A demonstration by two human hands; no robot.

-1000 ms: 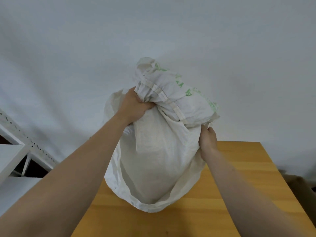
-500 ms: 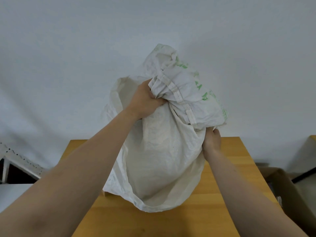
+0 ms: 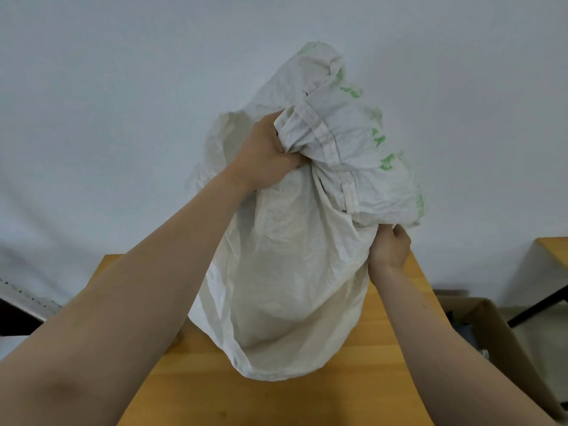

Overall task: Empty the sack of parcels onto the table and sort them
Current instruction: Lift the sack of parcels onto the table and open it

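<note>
A big white woven sack with green print hangs upside down over the wooden table. Its stitched bottom end is bunched at the top and its open mouth hangs just above the tabletop. My left hand grips the bunched cloth near the upper left. Lower on the right edge, my right hand grips a fold of the same end. No parcel shows; the sack hides whatever lies under or inside it.
A brown cardboard box stands on the floor to the right of the table. Another wooden table's corner with a black leg shows at the far right. A white metal shelf stands at the left. A pale wall fills the background.
Both hands have lifted the sack's bunched end higher and a little to the right. The view has swung right, bringing the cardboard box into sight and pushing the shelf towards the left edge.
</note>
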